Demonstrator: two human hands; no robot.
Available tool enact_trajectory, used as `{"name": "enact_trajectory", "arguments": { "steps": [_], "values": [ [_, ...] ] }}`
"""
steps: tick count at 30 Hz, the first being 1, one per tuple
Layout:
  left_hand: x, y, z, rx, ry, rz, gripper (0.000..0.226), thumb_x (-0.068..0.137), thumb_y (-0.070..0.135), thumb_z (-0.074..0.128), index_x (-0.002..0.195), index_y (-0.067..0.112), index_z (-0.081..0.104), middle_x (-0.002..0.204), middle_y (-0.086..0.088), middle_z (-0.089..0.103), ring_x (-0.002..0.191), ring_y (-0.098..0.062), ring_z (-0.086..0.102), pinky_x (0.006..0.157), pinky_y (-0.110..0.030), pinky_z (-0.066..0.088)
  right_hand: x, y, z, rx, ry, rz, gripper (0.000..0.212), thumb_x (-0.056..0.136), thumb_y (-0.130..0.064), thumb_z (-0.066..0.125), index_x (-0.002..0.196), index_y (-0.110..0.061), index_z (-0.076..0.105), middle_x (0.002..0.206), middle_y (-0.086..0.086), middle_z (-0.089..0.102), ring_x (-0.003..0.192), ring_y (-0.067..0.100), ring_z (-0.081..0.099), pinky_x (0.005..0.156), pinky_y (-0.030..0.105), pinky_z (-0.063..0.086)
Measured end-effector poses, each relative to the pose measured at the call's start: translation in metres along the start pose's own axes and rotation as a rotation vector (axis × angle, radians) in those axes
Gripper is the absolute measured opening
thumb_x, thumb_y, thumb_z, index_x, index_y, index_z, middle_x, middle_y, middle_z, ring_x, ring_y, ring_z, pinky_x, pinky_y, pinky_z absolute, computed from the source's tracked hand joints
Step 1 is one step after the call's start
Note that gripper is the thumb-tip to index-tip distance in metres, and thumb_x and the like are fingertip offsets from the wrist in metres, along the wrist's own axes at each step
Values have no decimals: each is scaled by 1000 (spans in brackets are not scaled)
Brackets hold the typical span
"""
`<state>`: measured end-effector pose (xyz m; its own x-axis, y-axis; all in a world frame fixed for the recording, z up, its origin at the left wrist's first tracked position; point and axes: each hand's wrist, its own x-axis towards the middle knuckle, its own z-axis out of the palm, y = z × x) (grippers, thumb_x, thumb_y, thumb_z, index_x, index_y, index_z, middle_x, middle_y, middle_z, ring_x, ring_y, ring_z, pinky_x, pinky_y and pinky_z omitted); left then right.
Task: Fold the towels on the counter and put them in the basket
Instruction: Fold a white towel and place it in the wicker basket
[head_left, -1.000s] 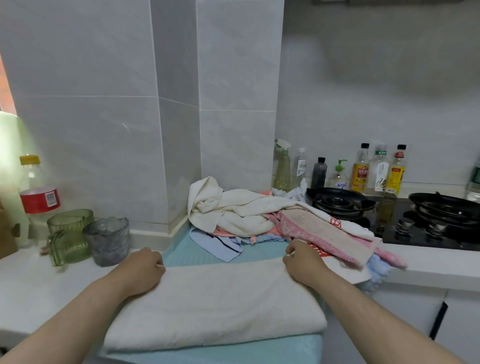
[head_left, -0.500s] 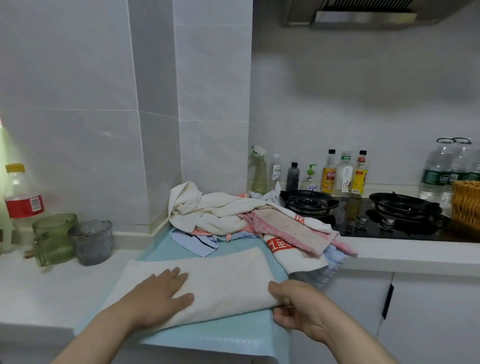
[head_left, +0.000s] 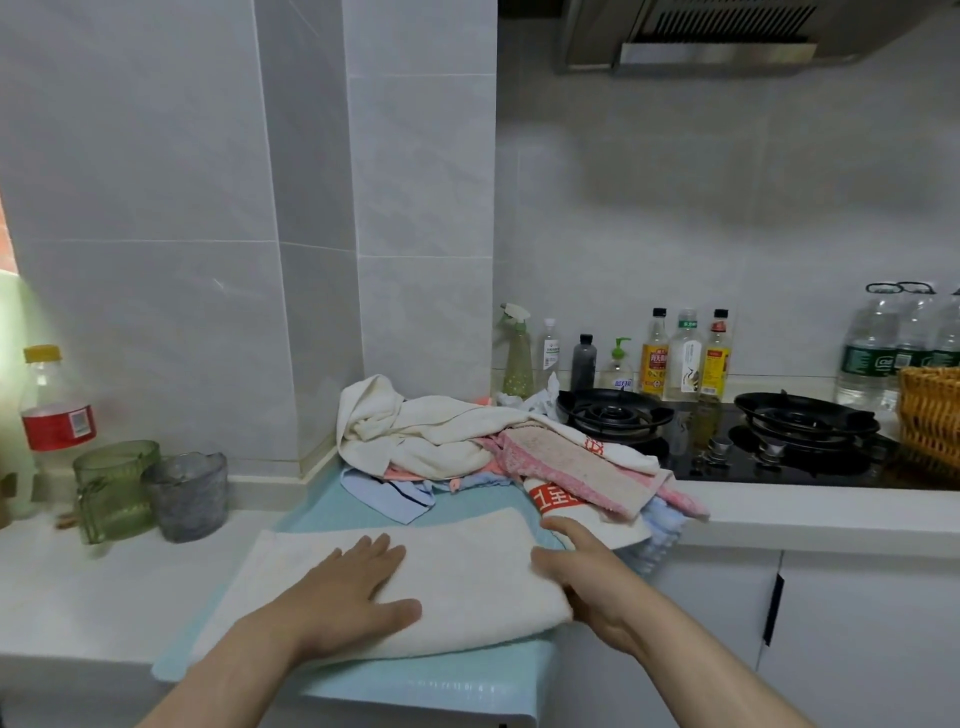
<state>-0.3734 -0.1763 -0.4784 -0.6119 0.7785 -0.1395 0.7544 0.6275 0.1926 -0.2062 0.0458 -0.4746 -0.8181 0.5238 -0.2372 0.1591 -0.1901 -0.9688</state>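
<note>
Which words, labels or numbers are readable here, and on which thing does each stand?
None reads clearly.
Towel with red patch: large white characters, partly folded, unclear.
Yellow-label bottle: red characters, blurred.
Red-label bottle: barcode, too small.
Water bottles: green labels, blurred.

The room is enclosed by glossy pale grey tiled walls (head_left: 156, 182), from which a square tiled column (head_left: 421, 182) is projected, and a steel range hood (head_left: 717, 41) is mounted at the upper right. A white counter (head_left: 831, 514) is run along the walls, with a black glass gas hob (head_left: 691, 462) set into it and flat white cabinet doors (head_left: 872, 649) with a black vertical handle (head_left: 772, 608) fitted beneath. Bright greenish light is seen at the far left edge.
</note>
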Motion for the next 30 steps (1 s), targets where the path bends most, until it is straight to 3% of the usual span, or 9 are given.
{"name": "enact_trajectory", "arguments": {
  "steps": [4, 8, 16, 18, 20, 22, 24, 27, 30],
  "values": [
    [5, 2, 9, 32, -36, 32, 120, 49, 95, 11, 153, 35, 0, 161, 10, -10, 148, -9, -9, 120, -33, -4, 17, -9, 8, 64, -73, 48, 46, 84, 6, 55, 118, -24, 61, 111, 16, 69, 86, 29, 67, 63, 30, 55],
    [4, 5, 3, 26, -54, 32, 100, 75, 83, 37, 153, 34, -2, 161, 8, -12, 148, -10, -11, 121, -36, -4, 24, -14, 7, 84, -83, 37, 47, 83, 14, 46, 121, -8, 62, 113, 19, 66, 86, 29, 64, 57, 25, 53],
    [4, 39, 2, -37, -79, 111, 130, 43, 97, 12, 154, 31, 3, 162, 5, -5, 149, -14, -8, 120, -39, -4, 23, -41, 8, -79, -136, -117, 67, 76, 9, 58, 136, -21, 52, 133, 8, 53, 107, 27, 61, 73, 29, 52],
    [-1, 42, -7, -390, 50, 84, 104, 65, 89, 31, 149, 28, 28, 156, 6, 24, 143, -13, 22, 116, -30, 14, 21, -51, 27, -95, -172, -144, 72, 73, 5, 61, 135, -30, 52, 139, 7, 47, 113, 29, 58, 79, 33, 54],
    [5, 44, -16, -948, 226, -22, 54, 90, 60, 47, 126, 20, 56, 128, -2, 57, 107, -14, 53, 94, -29, 40, 18, -59, 51, -121, -204, -167, 72, 72, 1, 61, 132, -38, 52, 139, 4, 45, 113, 26, 58, 83, 36, 54],
    [13, 40, -26, -1375, 247, -150, 55, 93, 56, 43, 110, 7, 62, 92, -10, 66, 70, -19, 57, 61, -28, 46, 14, -61, 79, -145, -242, -166, 70, 80, 1, 58, 135, -39, 49, 128, 4, 51, 95, 22, 62, 72, 32, 51],
    [17, 30, -33, -1622, 143, -187, 68, 94, 62, 35, 106, 1, 63, 79, -15, 67, 61, -25, 60, 52, -26, 47, 15, -55, 102, -98, -324, -122, 68, 83, 2, 56, 136, -39, 45, 114, 7, 58, 74, 20, 60, 61, 30, 47],
    [16, 19, -27, -1592, 108, -269, 53, 92, 51, 52, 107, 3, 69, 92, -20, 72, 82, -32, 70, 67, -33, 53, 14, -44, 118, 90, -415, -21, 54, 90, 1, 55, 135, -28, 45, 108, 18, 55, 73, 27, 61, 64, 35, 58],
    [19, 13, -21, -1419, 170, -358, 27, 83, 3, 60, 108, -6, 64, 95, -25, 70, 88, -35, 67, 76, -41, 53, 11, -36, 107, 207, -288, -84, 31, 91, -1, 58, 119, -14, 57, 97, 19, 63, 73, 27, 64, 69, 39, 59]
  ]
}}
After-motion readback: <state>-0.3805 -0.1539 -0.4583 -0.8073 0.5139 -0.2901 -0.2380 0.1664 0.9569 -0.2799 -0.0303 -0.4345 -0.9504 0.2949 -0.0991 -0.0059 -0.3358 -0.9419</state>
